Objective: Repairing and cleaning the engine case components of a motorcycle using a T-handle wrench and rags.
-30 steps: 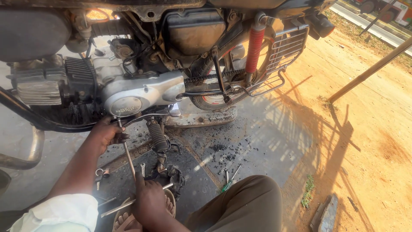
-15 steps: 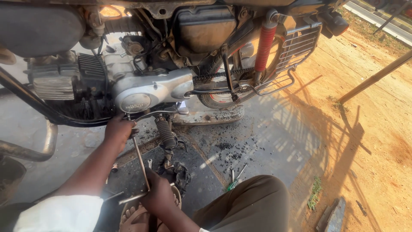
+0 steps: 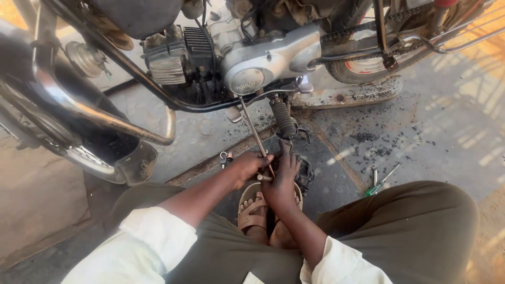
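Note:
I crouch beside a motorcycle whose silver engine cover (image 3: 265,66) is straight ahead. A long thin metal rod tool (image 3: 252,126) runs from under the engine down to my hands. My left hand (image 3: 248,165) is closed around its lower end. My right hand (image 3: 284,176) grips the same lower end right beside it, above my sandalled feet (image 3: 253,208). A black rubber footpeg (image 3: 283,118) hangs just right of the rod.
The chrome exhaust pipe (image 3: 105,118) and front wheel (image 3: 68,147) lie at the left. The rear wheel (image 3: 368,66) and chain are at the upper right. A green-handled screwdriver (image 3: 380,181) lies on the oil-stained concrete by my right knee. Small keys (image 3: 226,156) lie near my left hand.
My left hand came down from under the engine to the rod's lower end, beside my right hand. My head moved left and closer, so the bike fills more of the view.

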